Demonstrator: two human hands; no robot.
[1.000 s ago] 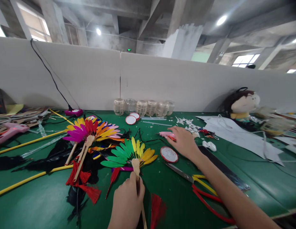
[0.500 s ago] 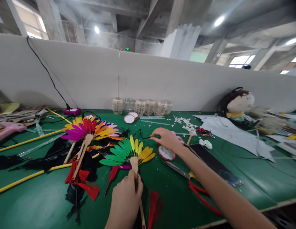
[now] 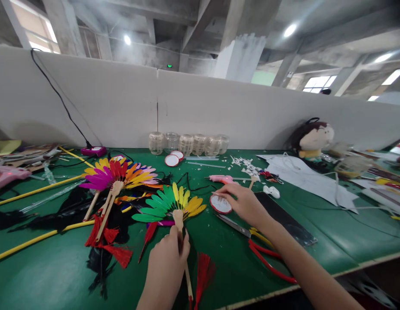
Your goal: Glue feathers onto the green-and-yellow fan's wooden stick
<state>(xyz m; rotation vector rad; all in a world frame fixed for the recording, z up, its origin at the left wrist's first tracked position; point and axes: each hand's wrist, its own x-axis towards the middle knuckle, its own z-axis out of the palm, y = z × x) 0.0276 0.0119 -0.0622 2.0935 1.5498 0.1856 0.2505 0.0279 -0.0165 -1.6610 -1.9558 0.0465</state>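
Observation:
My left hand (image 3: 167,265) is closed around the wooden handle of a feather fan (image 3: 172,204), whose feathers run from green to yellow. A red tassel (image 3: 204,269) hangs from the handle's lower end. Above a red-rimmed jar lid (image 3: 220,203) is my right hand (image 3: 243,201), its fingertips brought together over the lid's pale contents. Whatever they pinch is too small to make out. Just behind that hand lies a pink glue gun (image 3: 221,178). Scissors with red and yellow handles (image 3: 267,262) lie below the right wrist, partly covered by the forearm.
Other feather fans (image 3: 118,178) with tassels lie at left, beside yellow sticks (image 3: 41,242) and black feathers (image 3: 101,267). Glass jars (image 3: 186,144) line the white partition. White scraps (image 3: 247,167), a dark phone-like slab (image 3: 284,221), paper (image 3: 312,183) and a doll (image 3: 314,137) are at right.
My right hand has moved from beside the glue gun down and toward me, to the jar lid. The glue gun now shows more fully. My left hand keeps its grip on the fan.

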